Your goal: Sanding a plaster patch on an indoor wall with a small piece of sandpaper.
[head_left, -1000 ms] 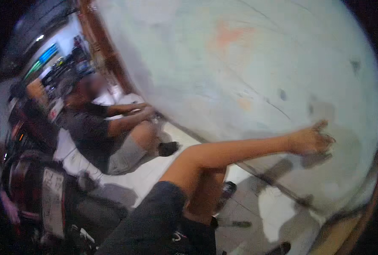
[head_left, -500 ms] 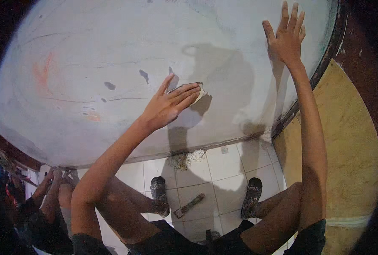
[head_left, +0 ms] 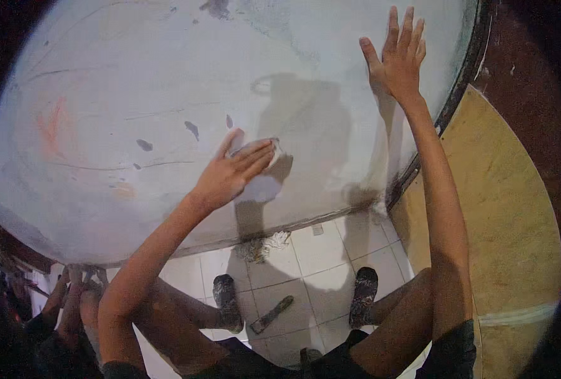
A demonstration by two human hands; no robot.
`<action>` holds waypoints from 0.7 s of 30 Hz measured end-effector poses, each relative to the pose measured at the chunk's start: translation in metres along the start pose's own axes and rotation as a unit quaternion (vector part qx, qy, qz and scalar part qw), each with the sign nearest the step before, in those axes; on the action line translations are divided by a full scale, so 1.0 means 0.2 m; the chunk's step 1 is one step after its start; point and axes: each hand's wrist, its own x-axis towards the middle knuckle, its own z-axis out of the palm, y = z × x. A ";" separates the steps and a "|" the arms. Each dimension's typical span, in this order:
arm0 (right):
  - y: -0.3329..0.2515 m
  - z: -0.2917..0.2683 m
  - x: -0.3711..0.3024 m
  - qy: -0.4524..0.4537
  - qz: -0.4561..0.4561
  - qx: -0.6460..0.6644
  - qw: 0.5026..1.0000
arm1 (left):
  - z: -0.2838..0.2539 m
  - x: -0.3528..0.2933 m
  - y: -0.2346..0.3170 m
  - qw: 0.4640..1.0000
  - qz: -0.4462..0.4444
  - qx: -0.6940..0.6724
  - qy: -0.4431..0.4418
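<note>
Pale grey-white wall surface (head_left: 167,76) fills the far side, marked with dark patches, thin lines and an orange smear. My left hand (head_left: 233,167) presses a small whitish folded piece (head_left: 278,153) against its lower middle. Fingers lie over most of that piece, so only an edge shows and its material is unclear. Higher up on the right, my right hand (head_left: 399,68) has its fingers spread on or very near the same surface and holds nothing. Shadows of both arms and my head fall across the wall.
On the tiled floor (head_left: 324,259) between my feet lies a flat tool like a scraper (head_left: 272,316). Crumpled white scraps (head_left: 276,240) lie at the wall's foot. A yellow-brown panel (head_left: 514,208) stands at right, beyond a dark edge strip (head_left: 444,117). Another person's limbs (head_left: 72,303) show at lower left.
The whole view has shifted, so everything sits slightly further left and lower. Against the wall's marks, both hands stay at almost the same places.
</note>
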 end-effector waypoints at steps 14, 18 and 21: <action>-0.03 -0.11 -0.01 -0.121 0.090 -0.019 0.988 | -0.01 0.01 0.02 0.996 0.008 -0.077 -0.035; -0.02 -0.10 -0.01 -0.119 0.093 -0.019 0.988 | -0.07 0.02 -0.04 0.997 0.035 -0.035 -0.058; -0.01 -0.10 -0.01 -0.117 0.085 -0.049 0.988 | -0.16 0.06 -0.05 0.999 0.015 -0.002 -0.040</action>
